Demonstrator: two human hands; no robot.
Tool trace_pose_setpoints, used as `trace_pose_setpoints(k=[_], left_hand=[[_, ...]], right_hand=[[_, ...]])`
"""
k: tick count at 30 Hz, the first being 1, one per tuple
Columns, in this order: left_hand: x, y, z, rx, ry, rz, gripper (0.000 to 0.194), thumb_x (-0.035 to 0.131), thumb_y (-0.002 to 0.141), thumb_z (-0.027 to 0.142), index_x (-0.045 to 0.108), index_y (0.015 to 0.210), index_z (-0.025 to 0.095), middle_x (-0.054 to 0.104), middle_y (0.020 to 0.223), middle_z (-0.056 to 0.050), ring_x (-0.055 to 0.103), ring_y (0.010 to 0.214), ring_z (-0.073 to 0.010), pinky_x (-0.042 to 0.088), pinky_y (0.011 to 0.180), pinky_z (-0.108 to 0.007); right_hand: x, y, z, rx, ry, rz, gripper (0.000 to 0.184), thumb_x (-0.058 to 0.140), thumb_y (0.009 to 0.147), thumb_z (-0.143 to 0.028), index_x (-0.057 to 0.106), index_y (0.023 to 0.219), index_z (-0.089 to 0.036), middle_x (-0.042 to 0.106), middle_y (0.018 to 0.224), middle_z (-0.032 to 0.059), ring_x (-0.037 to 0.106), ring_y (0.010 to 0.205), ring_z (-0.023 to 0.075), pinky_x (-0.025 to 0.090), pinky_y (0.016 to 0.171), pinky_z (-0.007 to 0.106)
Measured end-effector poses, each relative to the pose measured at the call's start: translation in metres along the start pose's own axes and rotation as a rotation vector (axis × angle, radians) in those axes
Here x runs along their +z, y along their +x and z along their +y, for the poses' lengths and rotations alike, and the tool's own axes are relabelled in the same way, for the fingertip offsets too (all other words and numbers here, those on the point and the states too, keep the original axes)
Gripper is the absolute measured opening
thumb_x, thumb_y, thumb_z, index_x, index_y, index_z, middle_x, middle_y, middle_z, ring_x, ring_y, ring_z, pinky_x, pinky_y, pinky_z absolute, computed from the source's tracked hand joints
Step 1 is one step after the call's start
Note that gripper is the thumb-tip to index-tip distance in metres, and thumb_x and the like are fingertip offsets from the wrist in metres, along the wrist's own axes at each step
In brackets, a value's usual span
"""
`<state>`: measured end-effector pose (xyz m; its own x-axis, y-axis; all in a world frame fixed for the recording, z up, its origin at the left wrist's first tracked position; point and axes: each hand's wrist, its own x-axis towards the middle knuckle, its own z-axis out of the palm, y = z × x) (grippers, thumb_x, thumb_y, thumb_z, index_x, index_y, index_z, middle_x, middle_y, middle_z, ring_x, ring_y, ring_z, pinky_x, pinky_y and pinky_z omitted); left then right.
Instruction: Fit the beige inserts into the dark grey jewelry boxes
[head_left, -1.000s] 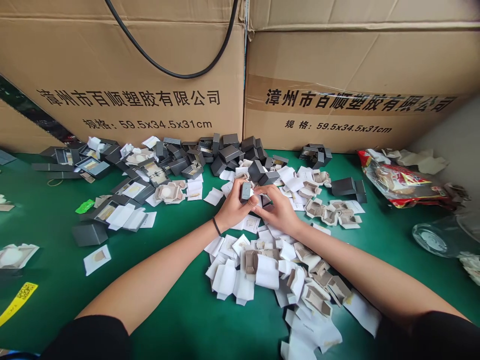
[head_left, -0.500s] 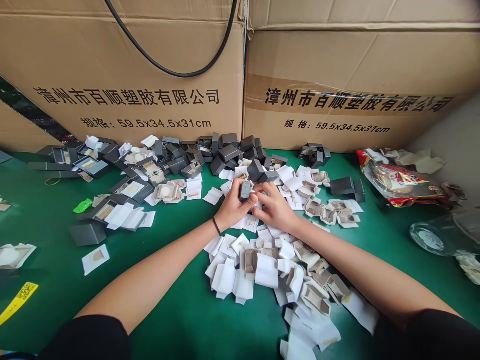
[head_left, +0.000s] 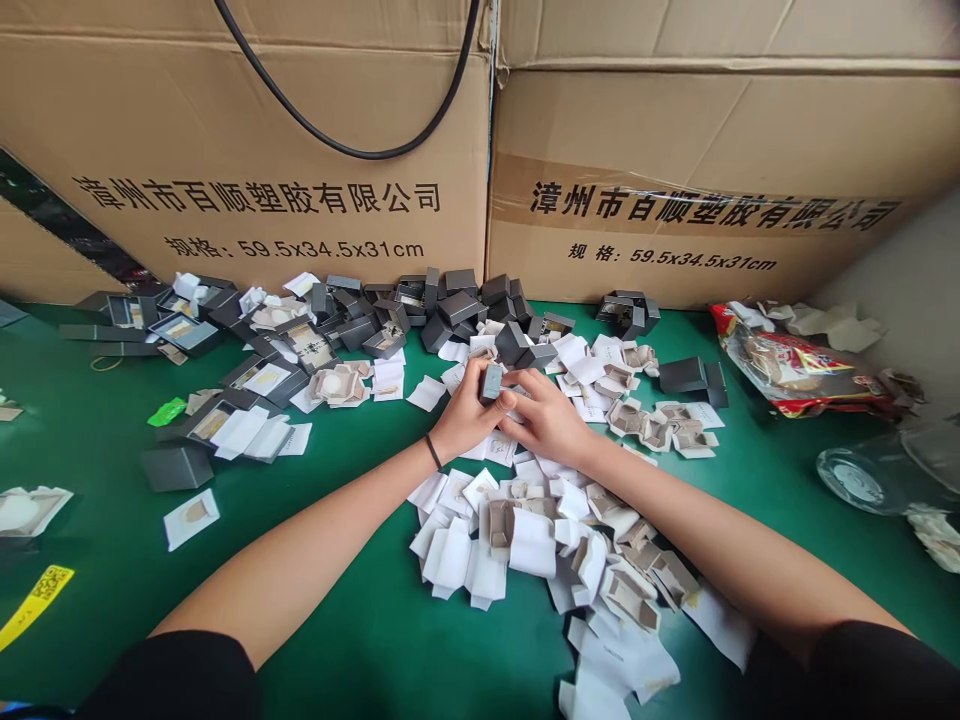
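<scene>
My left hand (head_left: 466,412) is wrapped round a small dark grey box (head_left: 491,382), held end-on above the middle of the table. Against its right side my right hand (head_left: 551,415) has its fingers bent inward, with the fingertips at the box; what they pinch, if anything, is hidden. Below the wrists spreads a heap of folded white card inserts (head_left: 534,542) with grey-brown undersides. Beyond the hands lies a row of small black boxes (head_left: 457,305), several of them open.
Large cardboard cartons (head_left: 300,120) stand along the back, with a black cable (head_left: 367,154) hanging in front. On the right are a red food packet (head_left: 802,365) and a clear glass (head_left: 859,478). A yellow tag (head_left: 36,605) and a green scrap (head_left: 168,411) lie left.
My right hand's fingers have drawn in closer to the box, and their bend has changed. The left hand keeps the box in the same place.
</scene>
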<state>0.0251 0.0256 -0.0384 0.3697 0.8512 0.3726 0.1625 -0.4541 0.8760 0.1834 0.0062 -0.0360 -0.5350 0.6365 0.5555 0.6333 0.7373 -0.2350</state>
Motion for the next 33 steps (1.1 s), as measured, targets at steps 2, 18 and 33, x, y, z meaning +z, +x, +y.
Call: trace_pose_setpoints(k=[2, 18, 33], left_hand=[[0.0, 0.0, 0.0, 0.003, -0.005, 0.007, 0.05, 0.044, 0.076, 0.065, 0.037, 0.095, 0.019, 0.044, 0.087, -0.003, 0.045, 0.077, -0.015, 0.04, 0.073, -0.03], [0.001, 0.004, -0.011, -0.156, -0.13, 0.191, 0.04, 0.043, 0.08, 0.059, 0.042, 0.084, 0.019, 0.048, 0.079, -0.001, 0.049, 0.074, -0.0136, 0.042, 0.071, -0.027], [0.0, 0.006, -0.01, -0.247, -0.272, 0.239, 0.042, 0.043, 0.079, 0.061, 0.047, 0.078, 0.019, 0.053, 0.078, -0.001, 0.051, 0.075, -0.0125, 0.044, 0.07, -0.026]], right_hand=[[0.001, 0.0, -0.001, 0.02, 0.01, 0.021, 0.012, 0.049, 0.085, -0.027, 0.057, 0.089, -0.018, 0.057, 0.102, 0.0089, 0.048, 0.087, 0.0209, 0.043, 0.072, 0.035], [0.001, -0.005, 0.002, -0.038, -0.109, -0.077, 0.048, 0.046, 0.089, -0.041, 0.047, 0.127, -0.014, 0.054, 0.127, 0.0121, 0.049, 0.116, 0.0256, 0.042, 0.093, 0.04], [-0.003, -0.005, 0.001, -0.115, -0.194, -0.068, 0.036, 0.044, 0.091, -0.026, 0.049, 0.124, -0.014, 0.056, 0.122, 0.014, 0.051, 0.112, 0.0241, 0.047, 0.086, 0.039]])
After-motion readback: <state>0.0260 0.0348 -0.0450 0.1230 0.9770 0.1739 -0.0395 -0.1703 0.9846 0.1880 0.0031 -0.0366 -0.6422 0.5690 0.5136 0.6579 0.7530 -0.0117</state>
